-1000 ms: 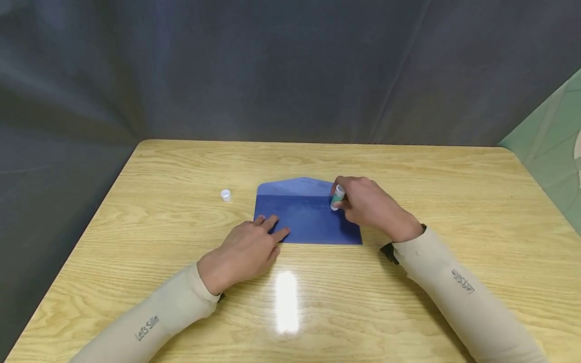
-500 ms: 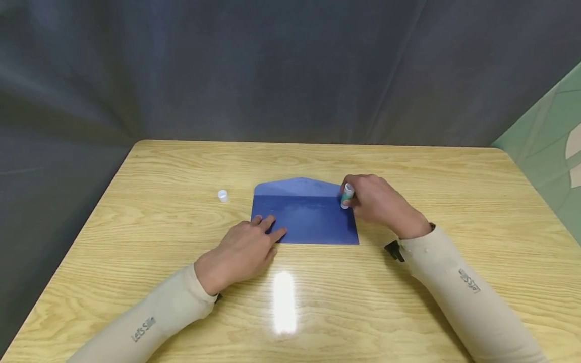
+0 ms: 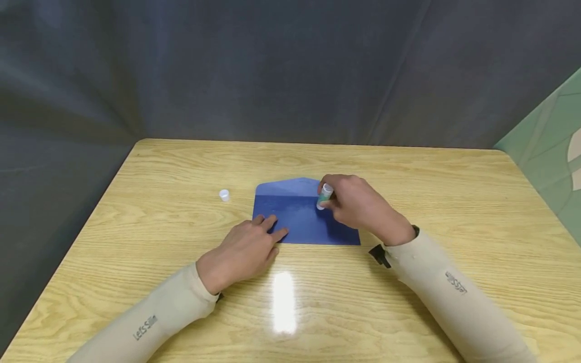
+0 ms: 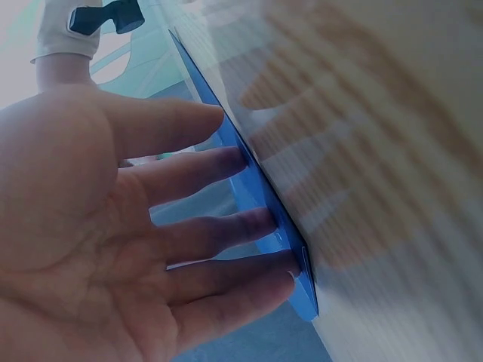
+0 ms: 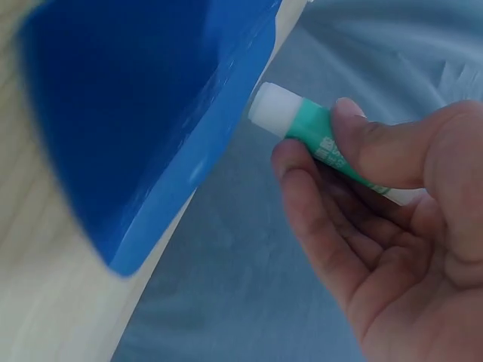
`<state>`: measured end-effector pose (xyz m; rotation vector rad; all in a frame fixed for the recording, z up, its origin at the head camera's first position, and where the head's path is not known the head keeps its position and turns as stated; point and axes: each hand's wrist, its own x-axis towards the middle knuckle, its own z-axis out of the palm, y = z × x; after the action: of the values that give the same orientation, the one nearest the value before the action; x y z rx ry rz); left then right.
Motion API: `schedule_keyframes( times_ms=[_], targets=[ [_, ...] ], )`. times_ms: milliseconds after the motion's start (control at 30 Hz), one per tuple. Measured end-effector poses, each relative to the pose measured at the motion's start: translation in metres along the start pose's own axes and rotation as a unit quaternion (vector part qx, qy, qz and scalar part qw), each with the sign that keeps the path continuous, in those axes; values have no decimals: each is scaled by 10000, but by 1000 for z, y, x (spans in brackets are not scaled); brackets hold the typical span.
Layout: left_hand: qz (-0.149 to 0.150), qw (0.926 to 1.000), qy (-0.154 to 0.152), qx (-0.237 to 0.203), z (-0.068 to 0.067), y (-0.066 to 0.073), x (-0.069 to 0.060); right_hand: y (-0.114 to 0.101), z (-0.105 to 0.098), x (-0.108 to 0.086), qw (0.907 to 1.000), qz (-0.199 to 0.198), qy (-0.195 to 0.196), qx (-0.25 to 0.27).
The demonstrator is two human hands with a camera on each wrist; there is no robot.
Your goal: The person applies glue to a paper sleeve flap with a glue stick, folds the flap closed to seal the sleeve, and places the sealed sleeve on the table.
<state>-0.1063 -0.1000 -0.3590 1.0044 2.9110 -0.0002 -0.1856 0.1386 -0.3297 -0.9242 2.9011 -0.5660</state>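
Note:
A blue envelope (image 3: 301, 224) lies on the table with its pointed flap (image 3: 286, 187) unfolded toward the far side. My left hand (image 3: 240, 252) rests its spread, fairly straight fingertips on the envelope's near left corner; the left wrist view shows these fingers (image 4: 215, 230) touching the blue paper. Between thumb and fingers, my right hand (image 3: 363, 206) pinches a white and green glue stick (image 3: 325, 195), tilted over the fold line right of the middle. In the right wrist view the glue stick (image 5: 313, 132) shows its green label. Its tip against the paper cannot be made out.
A small white cap (image 3: 224, 195) sits on the wooden table (image 3: 159, 217), left of the envelope. Dark cloth (image 3: 281, 70) hangs behind the table's far edge. A green patterned surface (image 3: 549, 131) shows at the right.
My right hand first moved right with the glue stick to the envelope's right edge, then back left along the fold. The left hand has stayed on the envelope.

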Motion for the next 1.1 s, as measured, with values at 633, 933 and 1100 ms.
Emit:
schedule_keyframes(
  times_ms=[633, 933, 1100],
  targets=[
    [-72, 9999, -25, 80, 0, 2, -1, -38, 34, 38, 9986, -418, -324, -59],
    [-16, 10000, -26, 65, -1, 3, -1, -25, 23, 21, 9983, -61, -554, -163],
    [52, 9999, 60, 144, -1, 2, -2, -15, 16, 12, 9986, 105, -482, -200]
  ],
)
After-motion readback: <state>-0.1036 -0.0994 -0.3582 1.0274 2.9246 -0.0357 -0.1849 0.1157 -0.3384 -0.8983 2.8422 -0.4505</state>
